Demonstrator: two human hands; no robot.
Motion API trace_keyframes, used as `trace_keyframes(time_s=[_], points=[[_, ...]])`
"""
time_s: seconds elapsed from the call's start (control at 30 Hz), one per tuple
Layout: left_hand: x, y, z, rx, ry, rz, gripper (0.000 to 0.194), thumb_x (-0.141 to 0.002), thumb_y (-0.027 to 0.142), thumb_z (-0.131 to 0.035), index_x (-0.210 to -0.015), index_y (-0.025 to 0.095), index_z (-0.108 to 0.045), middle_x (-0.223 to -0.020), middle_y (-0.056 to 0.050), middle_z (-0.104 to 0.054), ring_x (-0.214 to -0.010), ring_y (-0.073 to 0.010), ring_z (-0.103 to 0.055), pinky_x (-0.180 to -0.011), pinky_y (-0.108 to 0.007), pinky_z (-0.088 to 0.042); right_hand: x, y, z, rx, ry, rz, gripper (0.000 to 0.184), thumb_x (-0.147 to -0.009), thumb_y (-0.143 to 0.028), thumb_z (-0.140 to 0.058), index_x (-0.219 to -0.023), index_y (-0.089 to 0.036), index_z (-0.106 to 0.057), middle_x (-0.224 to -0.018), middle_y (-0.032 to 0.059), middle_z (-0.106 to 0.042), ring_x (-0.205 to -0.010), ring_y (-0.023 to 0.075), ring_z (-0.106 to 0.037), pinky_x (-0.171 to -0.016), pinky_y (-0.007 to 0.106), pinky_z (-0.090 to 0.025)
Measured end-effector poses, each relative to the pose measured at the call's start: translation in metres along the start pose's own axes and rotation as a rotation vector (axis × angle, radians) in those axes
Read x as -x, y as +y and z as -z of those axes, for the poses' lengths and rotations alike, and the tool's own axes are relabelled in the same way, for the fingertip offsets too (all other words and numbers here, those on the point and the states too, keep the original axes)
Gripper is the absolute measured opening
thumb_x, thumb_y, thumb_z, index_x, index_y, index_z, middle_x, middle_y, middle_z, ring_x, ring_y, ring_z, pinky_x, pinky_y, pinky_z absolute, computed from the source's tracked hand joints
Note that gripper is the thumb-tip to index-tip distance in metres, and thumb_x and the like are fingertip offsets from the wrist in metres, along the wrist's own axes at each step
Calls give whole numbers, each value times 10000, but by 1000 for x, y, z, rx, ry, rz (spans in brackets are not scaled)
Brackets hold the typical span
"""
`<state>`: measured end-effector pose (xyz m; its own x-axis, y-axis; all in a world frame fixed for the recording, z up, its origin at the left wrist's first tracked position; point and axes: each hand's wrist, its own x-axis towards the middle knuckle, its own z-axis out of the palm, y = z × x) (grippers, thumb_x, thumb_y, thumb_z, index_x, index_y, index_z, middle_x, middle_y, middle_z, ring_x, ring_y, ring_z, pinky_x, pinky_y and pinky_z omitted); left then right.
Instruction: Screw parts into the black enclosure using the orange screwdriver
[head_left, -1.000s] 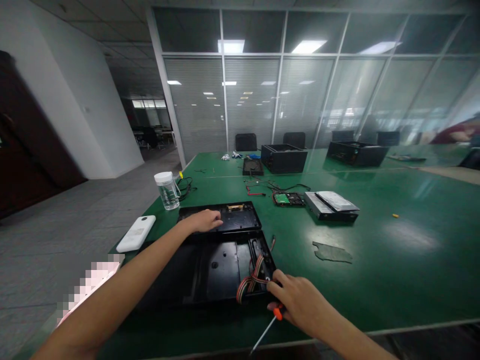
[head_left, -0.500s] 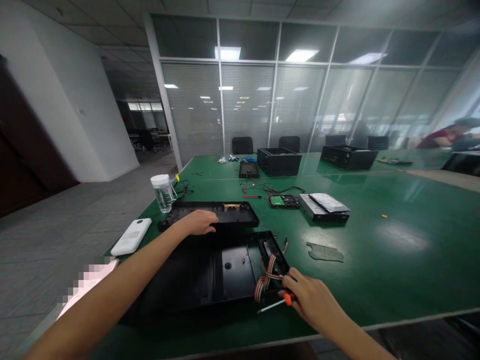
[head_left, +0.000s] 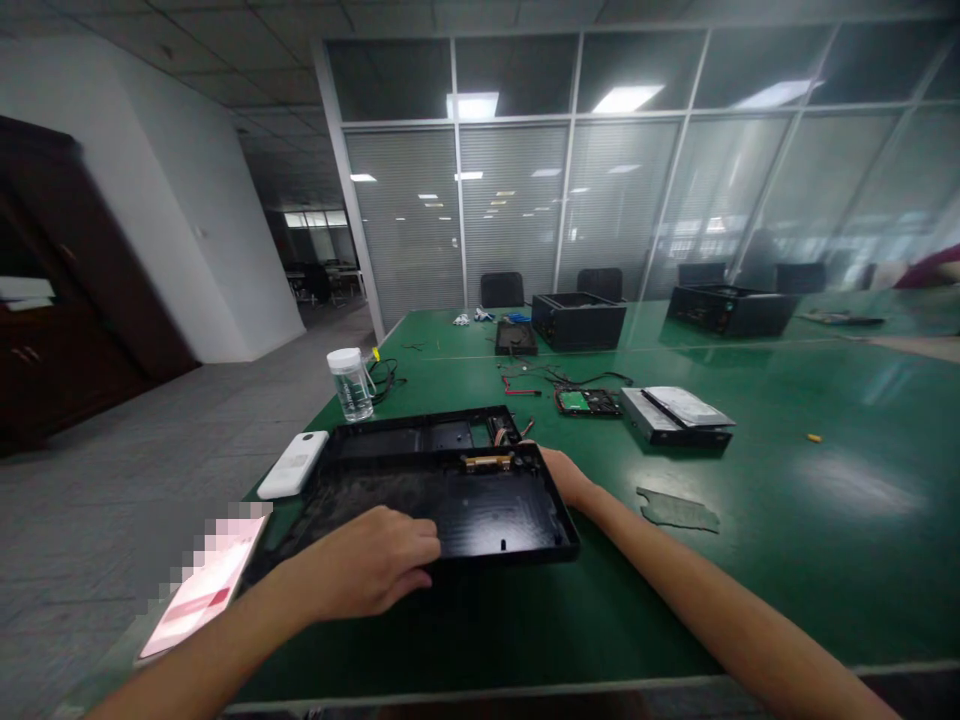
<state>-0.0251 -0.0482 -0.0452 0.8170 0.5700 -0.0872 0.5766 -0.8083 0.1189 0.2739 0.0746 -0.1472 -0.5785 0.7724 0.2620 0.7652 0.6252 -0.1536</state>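
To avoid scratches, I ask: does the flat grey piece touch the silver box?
Apart. The head view shows green table between the flat grey piece and the silver box.

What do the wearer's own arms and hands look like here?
The left hand and right hand are bare, with no gloves. No sleeve, watch or bracelet shows on either forearm in view. No ring shows on the left; the right's fingers are mostly hidden, so rings there cannot be judged.

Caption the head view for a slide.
Left hand at near edge of black panel, right hand by its far corner, above green table.
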Motion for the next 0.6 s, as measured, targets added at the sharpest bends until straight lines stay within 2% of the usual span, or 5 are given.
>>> trace_keyframes(time_s=[0.1,0.17,0.27,0.4,0.6], points=[[5,0,-19,-4,-49,19,68,-855,247,-491,-822,201,-529,-864,-23,-583,-763,-165,-554,-659,-273,-370,6,18,-3,129,12,114,541,-795,-106,-440,-1326,-182,-370,-1379,122,-362,-1037,193,-549,-855,318,-431],[3,-2,-28,-19,-78,27,45,-841,243,-513,-836,205,-536,-871,-23,-591,-764,-169,-562,-657,-273,-375,14,35,0,212,27,89,525,-794,-111,-452,-1310,-190,-399,-1399,120,-329,-1064,212,-527,-877,355,-421],[-3,-3,-41,-30,-113,28,39,-811,231,-555,-844,209,-548,-869,-17,-604,-764,-173,-576,-659,-271,-389,25,62,8,253,31,-31,327,-822,-148,-447,-1122,-164,-573,-1303,125,-445,-1066,221,-512,-897,370,-402],[-13,-4,-53,-23,-179,63,99,-751,214,-617,-847,215,-591,-876,-26,-631,-806,-200,-598,-681,-283,-417,32,85,13,153,63,-159,273,-830,-153,-438,-1047,-138,-602,-1153,118,-550,-1052,188,-506,-913,330,-384],[-56,-18,-29,-9,-263,138,299,-682,474,-658,-757,184,-657,-708,-70,-635,-689,-238,-601,-577,-295,-427,25,76,-2,-49,110,-142,223,-842,-179,-422,-965,-154,-607,-1022,77,-606,-989,161,-526,-876,294,-392]])
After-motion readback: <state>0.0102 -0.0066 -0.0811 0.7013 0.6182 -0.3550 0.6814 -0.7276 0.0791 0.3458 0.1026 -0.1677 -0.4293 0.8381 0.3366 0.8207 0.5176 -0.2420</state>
